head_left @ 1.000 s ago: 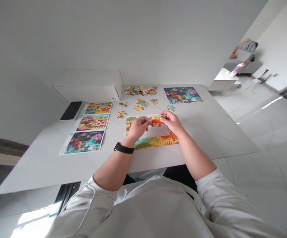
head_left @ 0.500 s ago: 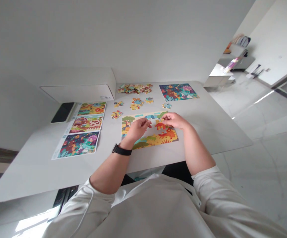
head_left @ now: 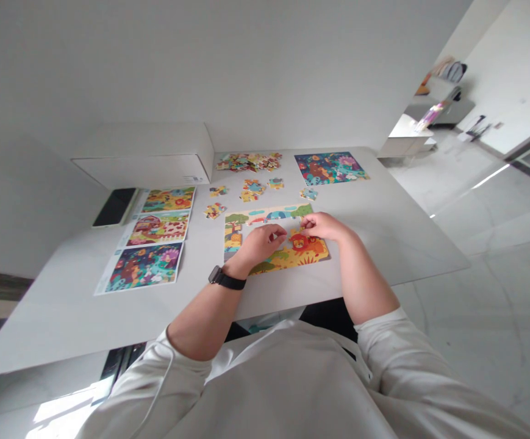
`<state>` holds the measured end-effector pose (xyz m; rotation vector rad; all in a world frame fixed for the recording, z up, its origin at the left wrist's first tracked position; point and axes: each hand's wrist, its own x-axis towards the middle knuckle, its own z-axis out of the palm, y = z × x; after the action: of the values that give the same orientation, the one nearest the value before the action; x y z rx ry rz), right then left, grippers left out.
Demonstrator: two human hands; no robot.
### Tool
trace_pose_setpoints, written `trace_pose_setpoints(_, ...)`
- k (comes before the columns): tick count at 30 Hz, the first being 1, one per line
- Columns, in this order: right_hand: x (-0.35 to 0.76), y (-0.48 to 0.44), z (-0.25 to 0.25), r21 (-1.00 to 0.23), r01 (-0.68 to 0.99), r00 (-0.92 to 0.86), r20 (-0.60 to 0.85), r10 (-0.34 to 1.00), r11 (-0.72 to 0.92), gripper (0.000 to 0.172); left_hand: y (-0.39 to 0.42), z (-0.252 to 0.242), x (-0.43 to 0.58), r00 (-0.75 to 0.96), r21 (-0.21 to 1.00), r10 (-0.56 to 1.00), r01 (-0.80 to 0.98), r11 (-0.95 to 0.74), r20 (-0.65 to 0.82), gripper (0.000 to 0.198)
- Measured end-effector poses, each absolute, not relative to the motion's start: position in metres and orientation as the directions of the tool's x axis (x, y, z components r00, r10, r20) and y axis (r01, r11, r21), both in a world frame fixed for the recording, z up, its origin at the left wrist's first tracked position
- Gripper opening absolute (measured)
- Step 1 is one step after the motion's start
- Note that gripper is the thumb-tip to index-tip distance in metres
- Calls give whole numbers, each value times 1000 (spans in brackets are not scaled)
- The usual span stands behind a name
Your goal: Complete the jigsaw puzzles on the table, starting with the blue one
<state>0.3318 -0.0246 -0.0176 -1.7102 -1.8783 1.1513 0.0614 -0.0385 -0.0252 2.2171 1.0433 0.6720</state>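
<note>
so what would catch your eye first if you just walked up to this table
The bright, partly built animal puzzle in the near middle of the table, with the left hand and right hand both resting on it. To its left lies a sheet of three pictures; at the far edge sit a heap of loose pieces and a finished blue puzzle.

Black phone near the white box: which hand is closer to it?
Left. The left hand is over the half-built puzzle, right of the black phone; the right hand is farther right over it.
</note>
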Motion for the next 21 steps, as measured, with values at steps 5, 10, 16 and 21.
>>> trace_pose_setpoints(5, 331, -27, -18, -643, 765, -201, -186, 962, 36, 19, -41, -25, 62, 612, 645, 750, 472, -601, 251, 24)
trace_pose_setpoints(10, 327, -29, -16, -597, 800, -200, -171, 965, 60, 17, -44, -26, 64, 706, 536, 627, 406, -740, 330, 25)
trace_pose_setpoints(16, 325, -31, -15, -556, 827, -202, -150, 968, 87, 17, -48, -29, 66, 783, 468, 547, 381, -797, 295, 32)
trace_pose_setpoints(21, 325, -31, -16, -566, 820, -208, -152, 966, 88, 12, -48, -36, 66, 819, 439, 524, 392, -809, 233, 38)
